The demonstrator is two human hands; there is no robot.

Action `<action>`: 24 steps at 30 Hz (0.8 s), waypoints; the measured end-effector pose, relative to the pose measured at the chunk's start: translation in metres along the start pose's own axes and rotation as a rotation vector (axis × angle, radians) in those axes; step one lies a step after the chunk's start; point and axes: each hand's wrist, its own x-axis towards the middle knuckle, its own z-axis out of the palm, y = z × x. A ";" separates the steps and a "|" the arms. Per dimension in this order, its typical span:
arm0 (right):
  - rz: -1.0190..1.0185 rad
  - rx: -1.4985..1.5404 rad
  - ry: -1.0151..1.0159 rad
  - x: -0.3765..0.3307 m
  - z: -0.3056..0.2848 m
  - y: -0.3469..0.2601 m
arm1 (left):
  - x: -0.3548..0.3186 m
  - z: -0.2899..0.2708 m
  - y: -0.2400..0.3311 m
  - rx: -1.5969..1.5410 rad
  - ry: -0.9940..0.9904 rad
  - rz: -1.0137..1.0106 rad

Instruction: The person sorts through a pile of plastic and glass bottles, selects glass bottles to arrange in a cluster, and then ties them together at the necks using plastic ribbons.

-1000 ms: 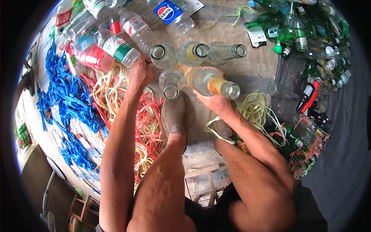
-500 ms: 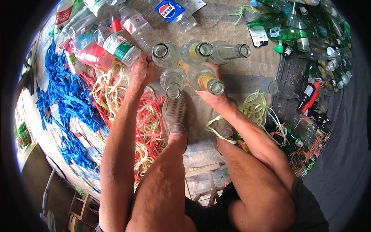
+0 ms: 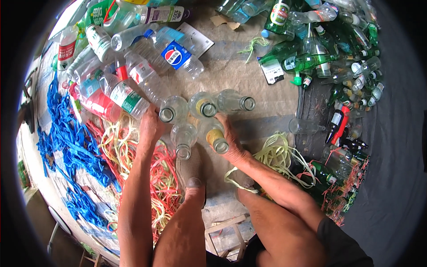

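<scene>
Tan floor sheet [image 3: 267,104] has five clear glass bottles [image 3: 183,135] bunched near two shoes [image 3: 190,164], right hand [image 3: 233,146] wrapped round the front-right bottle, left hand [image 3: 150,127] beside the back-left one, fingers hidden so can't tell its grip.

Left hand [image 3: 151,125] and right hand [image 3: 233,146] flank five clear glass bottles [image 3: 183,132]

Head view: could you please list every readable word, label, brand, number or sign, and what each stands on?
I won't copy wording or brands; the clearest printing:
Blue-labelled plastic bottle: legible.
Red-labelled plastic bottle: legible.
Purple-labelled plastic bottle: partly legible.
Green glass bottle: legible.
White cards: too small.
Yellow-labelled glass bottles: too blurred.
</scene>
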 end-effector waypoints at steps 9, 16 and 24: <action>0.027 -0.096 0.055 0.000 0.002 -0.006 | -0.001 -0.004 -0.001 -0.014 -0.003 -0.065; -0.061 -0.104 0.085 0.000 0.000 -0.015 | -0.005 -0.006 -0.033 -0.130 -0.013 -0.100; 0.152 -0.041 0.111 -0.012 -0.036 0.002 | -0.005 -0.010 -0.009 -0.033 0.027 0.034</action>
